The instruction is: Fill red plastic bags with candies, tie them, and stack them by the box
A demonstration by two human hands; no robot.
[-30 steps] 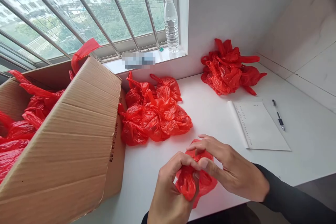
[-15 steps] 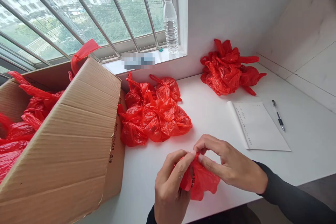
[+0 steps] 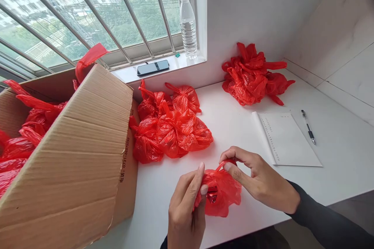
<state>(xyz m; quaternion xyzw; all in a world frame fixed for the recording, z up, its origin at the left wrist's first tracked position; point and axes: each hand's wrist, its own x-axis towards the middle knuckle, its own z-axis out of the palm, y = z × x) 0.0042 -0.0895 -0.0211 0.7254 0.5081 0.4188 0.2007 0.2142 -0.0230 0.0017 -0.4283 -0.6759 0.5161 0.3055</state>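
Pinching from both sides, the left hand [image 3: 185, 206] and right hand [image 3: 261, 181] are both closed on one small red plastic bag [image 3: 220, 194] at the near edge of the white table [image 3: 233, 124]. The left fingertips [image 3: 202, 188] clamp its left rim; the right thumb and forefinger grip a thin handle strip at its upper right. Stretched between the hands, the bag's long axis runs left to right, and its mouth faces the camera, with something dark just visible inside. Beyond the bag lies a heap of knotted red bags [image 3: 169, 124], touching a cardboard box [image 3: 76, 155] full of more red bags on the heap's left. Right of the held bag lie a sheet of paper [image 3: 288, 140] and a pen [image 3: 308, 126]; behind them sits a second red heap [image 3: 253, 74]. On the sill stand a water bottle [image 3: 187, 25] and a phone [image 3: 152, 67].
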